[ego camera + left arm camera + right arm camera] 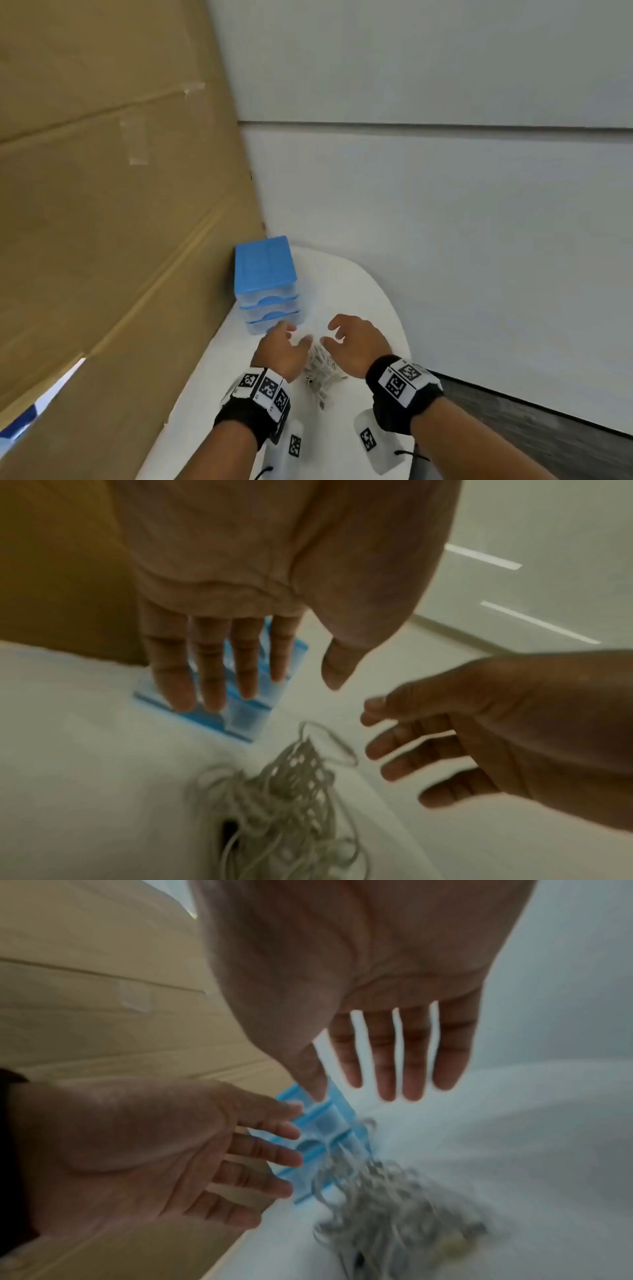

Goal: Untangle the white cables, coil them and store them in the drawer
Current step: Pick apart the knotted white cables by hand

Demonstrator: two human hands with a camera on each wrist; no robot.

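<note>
Two bare hands hover over a tangle of white cables (320,371) on a white table (363,301), neither hand holding anything. The left hand (281,349) is spread, palm down, its fingers (209,674) straight and slightly apart in the left wrist view. The right hand (356,342) is likewise spread, its fingers (387,1053) straight and parted in the right wrist view. Whether either hand touches the cables cannot be told; in both wrist views the fingertips appear clear of them.

The cables lie in a loose heap near the middle of the table, between and just below the two hands in the head view, with one loop (334,744) reaching toward the far side. A small dark piece (228,829) shows at the near edge of the heap; blur hides what it is.

A small blue drawer unit (265,284) stands at the far left of the table, against a cardboard sheet (102,205) that runs along the left side. Its stacked clear drawers (270,310) with blue handles face the hands and all look pushed in. The heap sits just near of the unit, apart from it.

Both wrists wear black bands (253,416) carrying white blocks printed with black square markers (400,380). A pale wall (445,171) rises beyond the table on the far and right sides.
</note>
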